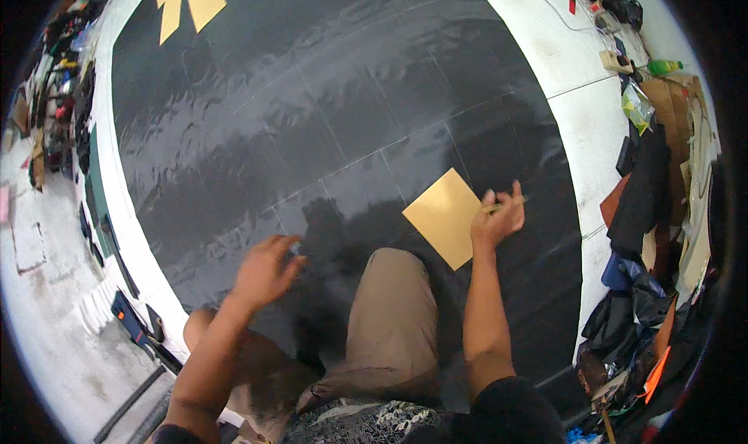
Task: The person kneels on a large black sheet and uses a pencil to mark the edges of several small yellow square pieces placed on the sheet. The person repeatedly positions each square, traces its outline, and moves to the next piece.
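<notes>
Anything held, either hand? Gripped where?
Right hand: a thin pen-like stick, held around its middle. Left hand: can't tell, blurred.

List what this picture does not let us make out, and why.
All in the head view:
Small thing at the left hand: too blurred to identify.
Thin stick: partly covered by the right hand.
Gold square: right corner hidden by that hand.
Leftmost gold piece: cut off by the top edge.

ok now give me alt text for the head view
A person's right hand holds a slim pen-like stick by a gold four-sided piece on a glossy black sheet with thin pale lines. The left hand is over the sheet, its grip unclear. More gold pieces lie at the far left.
</notes>
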`<act>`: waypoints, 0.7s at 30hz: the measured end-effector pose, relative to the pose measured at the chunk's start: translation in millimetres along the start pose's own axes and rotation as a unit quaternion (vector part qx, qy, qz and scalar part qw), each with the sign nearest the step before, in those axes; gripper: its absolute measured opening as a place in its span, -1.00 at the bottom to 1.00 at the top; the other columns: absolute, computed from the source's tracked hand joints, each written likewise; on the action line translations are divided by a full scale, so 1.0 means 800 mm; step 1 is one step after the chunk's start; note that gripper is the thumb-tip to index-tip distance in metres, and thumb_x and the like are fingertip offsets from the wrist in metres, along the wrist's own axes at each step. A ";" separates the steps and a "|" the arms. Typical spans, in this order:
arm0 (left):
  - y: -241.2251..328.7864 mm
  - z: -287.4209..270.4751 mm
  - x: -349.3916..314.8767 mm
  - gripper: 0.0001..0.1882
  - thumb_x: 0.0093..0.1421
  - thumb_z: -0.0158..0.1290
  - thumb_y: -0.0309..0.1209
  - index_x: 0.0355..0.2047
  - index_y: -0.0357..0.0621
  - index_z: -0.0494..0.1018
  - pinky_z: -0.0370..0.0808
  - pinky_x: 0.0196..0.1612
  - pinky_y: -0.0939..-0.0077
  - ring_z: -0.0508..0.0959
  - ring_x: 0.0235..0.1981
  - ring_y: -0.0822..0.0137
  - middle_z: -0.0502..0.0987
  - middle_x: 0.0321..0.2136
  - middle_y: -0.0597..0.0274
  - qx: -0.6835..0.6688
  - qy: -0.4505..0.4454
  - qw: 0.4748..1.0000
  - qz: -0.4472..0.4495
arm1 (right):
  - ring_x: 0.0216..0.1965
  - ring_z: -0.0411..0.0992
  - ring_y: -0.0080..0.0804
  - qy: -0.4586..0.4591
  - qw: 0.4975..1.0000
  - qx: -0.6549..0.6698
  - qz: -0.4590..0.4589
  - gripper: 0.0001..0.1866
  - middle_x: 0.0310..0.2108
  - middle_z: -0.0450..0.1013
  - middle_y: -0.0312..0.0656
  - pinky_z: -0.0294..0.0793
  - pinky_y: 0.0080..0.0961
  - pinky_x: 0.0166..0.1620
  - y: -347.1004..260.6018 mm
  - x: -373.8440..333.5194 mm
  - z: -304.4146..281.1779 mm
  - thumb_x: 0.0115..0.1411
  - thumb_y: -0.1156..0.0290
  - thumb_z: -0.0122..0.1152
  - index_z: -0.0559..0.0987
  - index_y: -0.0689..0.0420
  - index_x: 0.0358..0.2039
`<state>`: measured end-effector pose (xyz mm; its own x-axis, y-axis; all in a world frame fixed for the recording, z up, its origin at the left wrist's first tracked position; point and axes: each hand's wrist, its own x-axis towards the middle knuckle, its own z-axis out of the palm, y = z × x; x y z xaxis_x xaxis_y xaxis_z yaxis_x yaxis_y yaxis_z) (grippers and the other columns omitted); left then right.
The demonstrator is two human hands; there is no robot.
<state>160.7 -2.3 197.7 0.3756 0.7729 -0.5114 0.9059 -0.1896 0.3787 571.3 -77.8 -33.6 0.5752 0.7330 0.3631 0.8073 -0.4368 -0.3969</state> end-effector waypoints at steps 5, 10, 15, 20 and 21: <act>-0.088 -0.046 -0.166 -0.59 0.26 0.18 -0.27 0.04 -0.24 0.53 0.47 0.09 0.09 0.56 0.01 -0.14 0.58 -0.03 -0.11 0.046 0.215 0.960 -0.175 | 0.27 0.29 0.00 -0.121 0.986 -0.075 -0.090 -0.73 0.29 0.35 -0.02 0.12 0.14 0.29 -0.018 0.030 0.040 0.37 0.15 0.12 0.50 0.11 -0.15; -0.150 -0.005 -0.334 -0.53 0.38 0.06 -0.18 0.08 -0.38 0.51 0.45 0.15 0.19 0.56 0.04 -0.03 0.54 0.04 -0.16 -0.122 0.314 0.876 -0.346 | 0.32 0.25 -0.01 -0.204 0.973 0.023 -0.108 -0.70 0.30 0.34 -0.05 0.12 0.16 0.32 -0.109 0.019 0.028 0.39 0.13 0.07 0.51 0.12 -0.14; -0.168 0.026 -0.315 -0.47 0.37 0.04 -0.11 0.08 -0.38 0.51 0.40 0.20 0.24 0.55 0.09 0.03 0.55 0.07 -0.14 -0.262 0.364 0.835 -0.320 | 0.22 0.33 0.06 -0.245 0.948 -0.060 -0.194 -0.66 0.12 0.47 -0.01 0.06 0.31 0.33 -0.137 -0.018 0.033 0.41 0.12 -0.02 0.51 0.15 -0.13; -0.202 0.034 -0.334 -0.47 0.34 0.06 -0.12 0.05 -0.39 0.52 0.43 0.14 0.32 0.57 0.01 0.12 0.60 -0.03 -0.10 -0.337 0.393 0.795 -0.317 | 0.26 0.32 0.09 -0.435 0.886 -0.093 -0.128 -0.59 0.15 0.46 0.10 0.11 0.31 0.29 -0.227 -0.025 0.012 0.41 0.10 -0.04 0.50 0.15 0.04; -0.201 0.031 -0.330 -0.49 0.33 0.08 -0.13 0.04 -0.37 0.53 0.44 0.11 0.35 0.58 -0.03 0.17 0.61 -0.06 -0.08 -0.371 0.390 0.787 -0.302 | 0.29 0.29 0.09 -0.448 0.877 -0.092 -0.145 -0.59 0.17 0.44 0.11 0.11 0.30 0.30 -0.232 -0.034 0.011 0.41 0.10 -0.04 0.50 0.14 0.05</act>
<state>-79.2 -191.1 253.0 -0.5766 0.7775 -0.2509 0.4013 0.5370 0.7420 404.9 -12.2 22.8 0.0734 0.9069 -0.4148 0.9574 -0.1806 -0.2255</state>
